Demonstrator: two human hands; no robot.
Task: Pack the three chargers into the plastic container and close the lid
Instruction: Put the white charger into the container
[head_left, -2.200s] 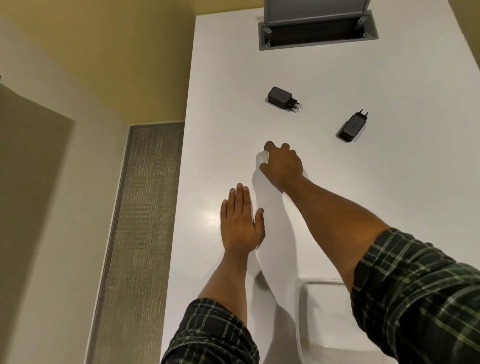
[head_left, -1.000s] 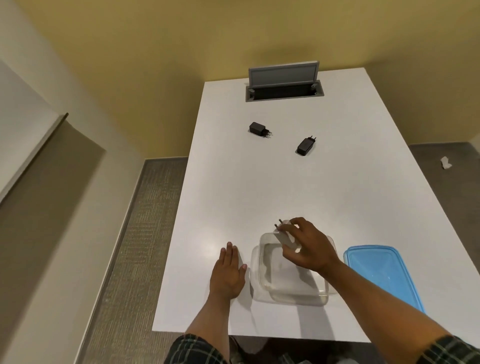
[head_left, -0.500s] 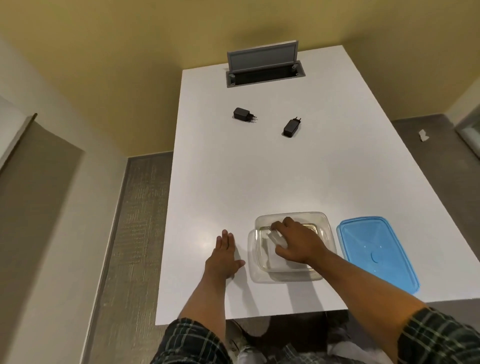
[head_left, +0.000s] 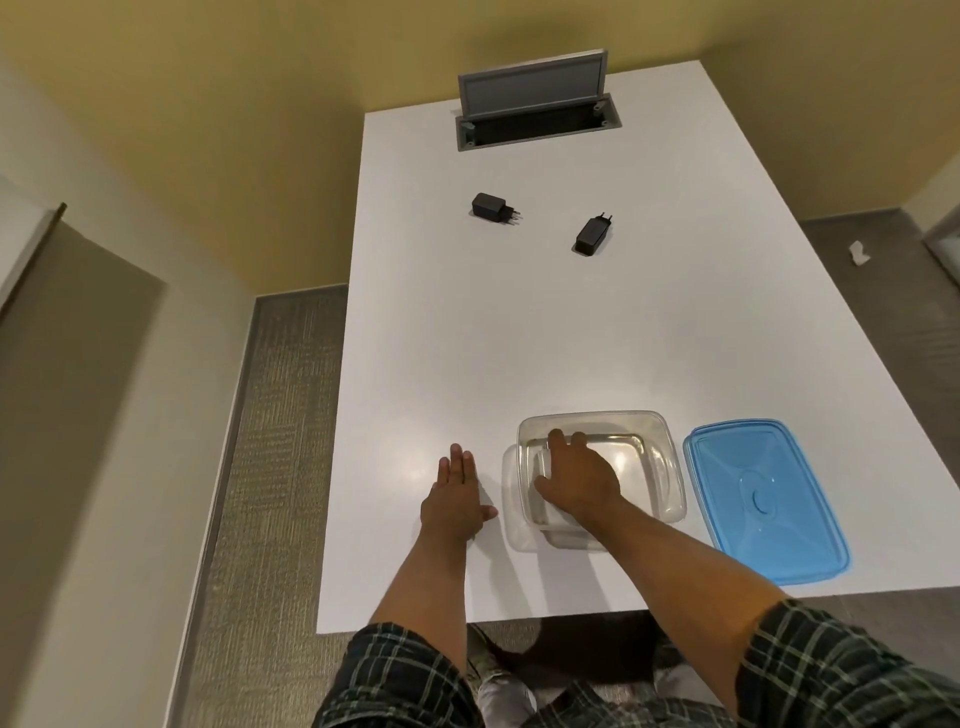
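A clear plastic container (head_left: 655, 435) stands near the table's front edge. My right hand (head_left: 579, 480) is down inside it, closed over a white charger (head_left: 543, 462) that shows only as a sliver beside my thumb, at the container's left side. My left hand (head_left: 457, 499) lies flat on the table just left of the container, fingers together and holding nothing. Two black chargers lie far up the table: one (head_left: 491, 207) on the left with its prongs pointing right, the other (head_left: 592, 235) to its right with its prongs pointing away. The blue lid (head_left: 763, 499) lies right of the container.
The white table (head_left: 519, 338) ends close to my body and drops off on the left to grey carpet (head_left: 275, 441). A grey cable hatch (head_left: 535, 111) with its flap raised sits at the far end. Yellow walls surround the table.
My right hand brought the white charger from mid-table back over the container and lowered it inside. My left hand stayed flat on the table. The view pulled back.
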